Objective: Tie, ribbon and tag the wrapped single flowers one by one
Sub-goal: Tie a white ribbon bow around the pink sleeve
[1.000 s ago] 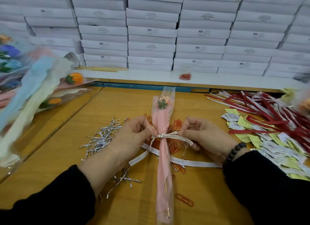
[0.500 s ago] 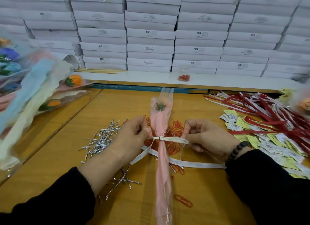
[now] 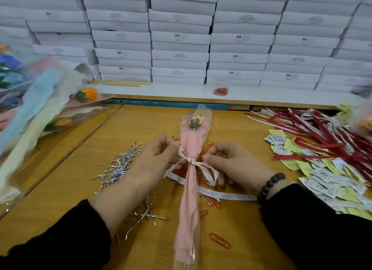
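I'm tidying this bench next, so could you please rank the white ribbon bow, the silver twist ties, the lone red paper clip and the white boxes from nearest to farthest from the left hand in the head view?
1. White ribbon bow: at the left hand's fingertips.
2. Silver twist ties: just outside that hand.
3. Lone red paper clip: near edge, past the pink wrapped flower.
4. White boxes: stacked at the back.

A packing workshop is indicated: stacked white cartons (image 3: 181, 38) are lined behind a wooden workbench (image 3: 241, 219), on which loose ribbons (image 3: 314, 128), printed tags (image 3: 322, 173) and silver twist ties (image 3: 120, 165) are heaped.
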Motion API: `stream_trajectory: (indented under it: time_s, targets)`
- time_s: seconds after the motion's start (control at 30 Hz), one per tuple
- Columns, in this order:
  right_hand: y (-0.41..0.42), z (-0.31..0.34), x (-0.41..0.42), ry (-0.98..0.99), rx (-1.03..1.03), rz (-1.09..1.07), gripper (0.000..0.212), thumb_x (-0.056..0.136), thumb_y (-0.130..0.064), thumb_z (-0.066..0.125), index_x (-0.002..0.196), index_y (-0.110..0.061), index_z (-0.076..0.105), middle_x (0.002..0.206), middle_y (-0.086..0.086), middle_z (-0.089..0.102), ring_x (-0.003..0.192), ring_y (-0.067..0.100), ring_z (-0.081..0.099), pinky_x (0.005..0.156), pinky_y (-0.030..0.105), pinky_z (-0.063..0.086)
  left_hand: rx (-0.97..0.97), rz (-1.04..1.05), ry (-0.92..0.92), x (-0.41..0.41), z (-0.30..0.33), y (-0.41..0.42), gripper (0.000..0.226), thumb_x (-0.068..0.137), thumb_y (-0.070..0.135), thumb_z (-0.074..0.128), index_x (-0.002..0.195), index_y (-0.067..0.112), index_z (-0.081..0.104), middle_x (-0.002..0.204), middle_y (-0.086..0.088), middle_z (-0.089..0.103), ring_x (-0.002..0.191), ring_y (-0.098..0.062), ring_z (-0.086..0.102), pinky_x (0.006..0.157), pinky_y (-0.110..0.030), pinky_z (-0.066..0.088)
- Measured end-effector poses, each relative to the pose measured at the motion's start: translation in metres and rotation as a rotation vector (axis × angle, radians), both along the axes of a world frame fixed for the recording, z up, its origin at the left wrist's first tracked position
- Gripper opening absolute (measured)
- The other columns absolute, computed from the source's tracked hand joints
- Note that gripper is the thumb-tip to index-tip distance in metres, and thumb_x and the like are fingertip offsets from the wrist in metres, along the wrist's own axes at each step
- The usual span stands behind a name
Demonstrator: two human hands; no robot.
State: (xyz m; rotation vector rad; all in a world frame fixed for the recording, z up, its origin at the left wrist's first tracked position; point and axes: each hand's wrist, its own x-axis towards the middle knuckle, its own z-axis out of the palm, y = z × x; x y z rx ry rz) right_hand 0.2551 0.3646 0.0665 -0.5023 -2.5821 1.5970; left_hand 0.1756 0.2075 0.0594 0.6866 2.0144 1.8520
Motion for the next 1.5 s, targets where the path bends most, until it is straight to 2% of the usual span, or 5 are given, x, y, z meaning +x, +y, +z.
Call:
stream_trajectory:
  time_s: [0.4,0.57,1.17,1.37,1.5]
  targets:
    - [-0.012,0.001,-0.001,0.153,-0.136,0.022,0.026,0.092,-0.018,0.053,0.076,-0.009,0.071,0.049,-0.009,0.061,0.033,0.003,0.041,0.034,0.011,0.029,0.037,-0.008,-0.134,-0.001,-0.001,-0.001,0.051,0.073,-0.003,0.071,0.114,0.022,0.051,0.085,-0.012,0.058,0.063,-0.017,0.062,0.058,-0.025,0.053]
    - [-0.005,-0.001,-0.005,0.181,-0.173,-0.143,0.031,0.097,-0.023,0.047,0.073,-0.008,0.061,0.067,0.004,0.069,0.029,0.004,0.034,0.034,0.012,0.028,0.106,-0.044,-0.241,0.0,0.002,-0.001,0.062,0.074,-0.015,0.063,0.121,0.023,0.053,0.094,-0.02,0.062,0.079,-0.032,0.061,0.086,-0.047,0.05]
    - [0.011,-0.007,-0.011,0.3,-0.775,-0.266,0.021,0.08,-0.025,0.067,0.082,-0.007,0.055,0.064,0.003,0.054,0.035,0.006,0.037,0.03,0.016,0.029,0.053,-0.285,-0.295,0.004,0.021,-0.014,0.079,0.068,-0.027,0.055,0.125,0.027,0.054,0.089,-0.01,0.061,0.074,-0.025,0.06,0.07,-0.032,0.057]
    - [0.003,-0.012,-0.015,0.35,-0.761,-0.201,0.006,0.083,-0.004,0.062,0.081,-0.006,0.057,0.056,0.005,0.056,0.032,0.005,0.041,0.03,0.015,0.031,-0.194,-0.359,-0.251,-0.002,0.038,-0.021,0.089,0.062,-0.006,0.069,0.137,0.03,0.039,0.118,-0.031,0.054,0.1,-0.043,0.058,0.096,-0.052,0.045]
    - [-0.009,-0.016,-0.013,0.32,-0.702,-0.154,0.008,0.083,-0.004,0.064,0.077,-0.006,0.059,0.048,0.0,0.057,0.036,0.005,0.045,0.035,0.015,0.037,-0.276,-0.312,-0.24,-0.004,0.045,-0.015,0.058,0.061,0.022,0.069,0.116,0.01,0.054,0.086,-0.011,0.064,0.073,-0.02,0.06,0.069,-0.031,0.05]
